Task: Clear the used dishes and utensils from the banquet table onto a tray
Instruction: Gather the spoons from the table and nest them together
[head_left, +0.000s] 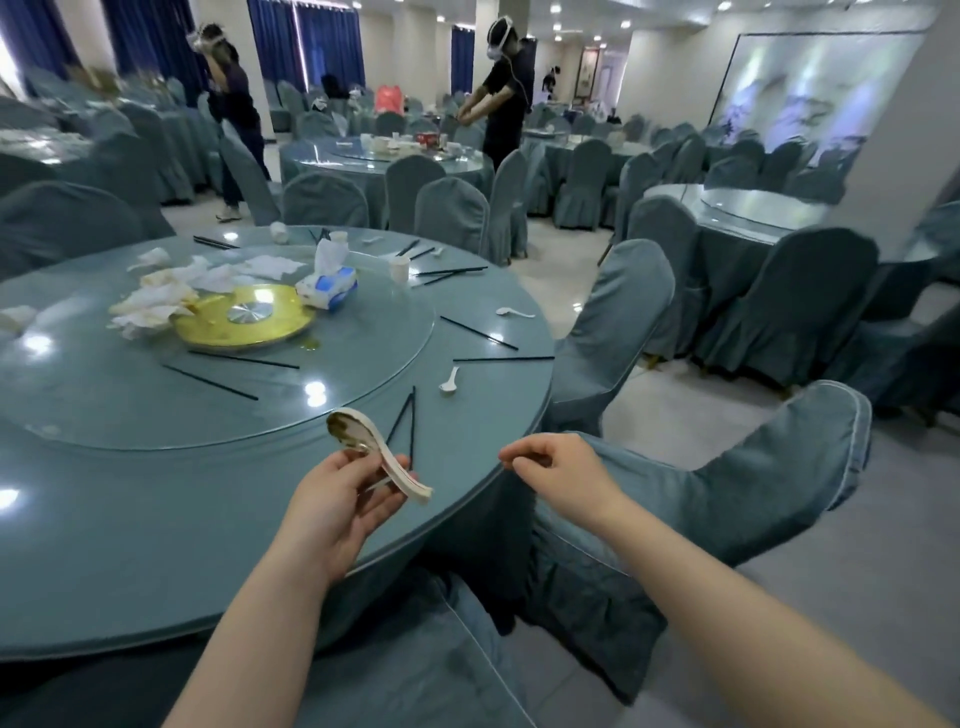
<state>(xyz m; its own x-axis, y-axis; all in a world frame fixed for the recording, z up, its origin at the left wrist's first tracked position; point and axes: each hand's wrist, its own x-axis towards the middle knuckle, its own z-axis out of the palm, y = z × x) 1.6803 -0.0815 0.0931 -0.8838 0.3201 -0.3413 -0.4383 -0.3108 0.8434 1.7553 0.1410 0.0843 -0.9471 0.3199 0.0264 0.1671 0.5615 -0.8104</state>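
Note:
My left hand (337, 499) holds a stack of dirty white soup spoons (374, 447) above the near edge of the round banquet table (156, 519). My right hand (556, 467) hovers just past the table edge with fingers loosely curled, holding nothing that I can see. Black chopsticks (408, 421) lie on the table right behind the spoons. Another white spoon (449, 379) lies further on, and a third spoon (514, 312) near the right edge. More chopsticks (478, 332) are scattered around the rim. No tray is in view.
A glass turntable (337, 384) carries a yellow plate (244, 322), crumpled napkins (156, 301) and a tissue pack (327, 286). Small cups (399, 270) stand at the far side. Covered chairs (727, 493) crowd the table's right side. Two people stand by a farther table (384, 156).

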